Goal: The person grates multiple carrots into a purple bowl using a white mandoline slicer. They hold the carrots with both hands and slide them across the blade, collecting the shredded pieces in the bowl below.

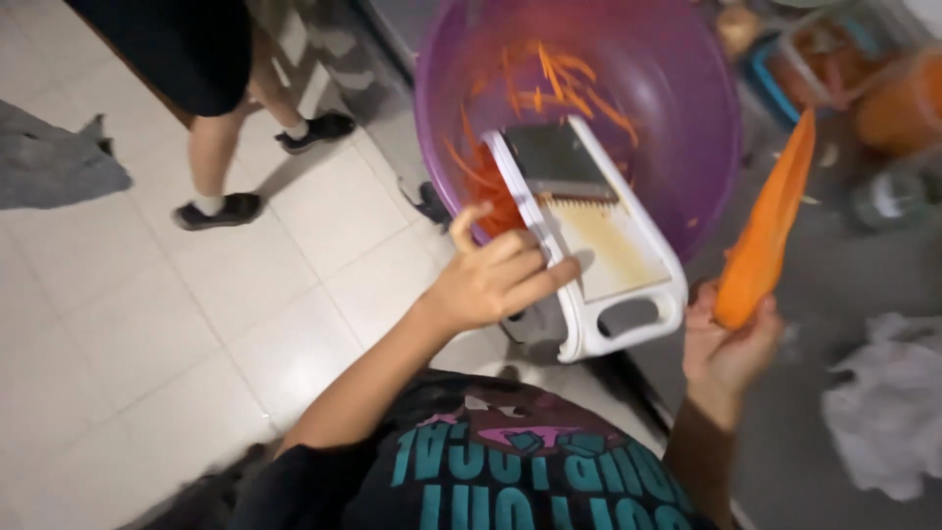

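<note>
Left hand (pixel 491 280): fingers curled around the left edge of a white slicer board (pixel 589 236), thumb raised, holding it tilted with its far end resting inside a large purple bowl (pixel 677 118). The slicer has a grey metal blade plate at its upper part and a cut-out handle at its near end.

Right hand (pixel 726 344): fingers closed around the lower end of a peeled carrot (pixel 770 231), which stands nearly upright, tip pointing away from the person. The carrot is held to the right of the slicer and apart from it, above the grey surface (pixel 863 285).

Bowl contents: orange carrot shreds (pixel 559 79) lie scattered on the inner wall and gathered beside the slicer's far end.

Surroundings: a crumpled white cloth or bag (pixel 888 402) lies on the surface at right. Blurred containers, one orange, sit at upper right; their kind cannot be told. The floor is pale tile (pixel 147 334). Another person's legs, in dark shorts and dark shoes (pixel 216 211), stand at upper left, well apart from the work. The wearer's dark printed shirt fills the lower frame
</note>
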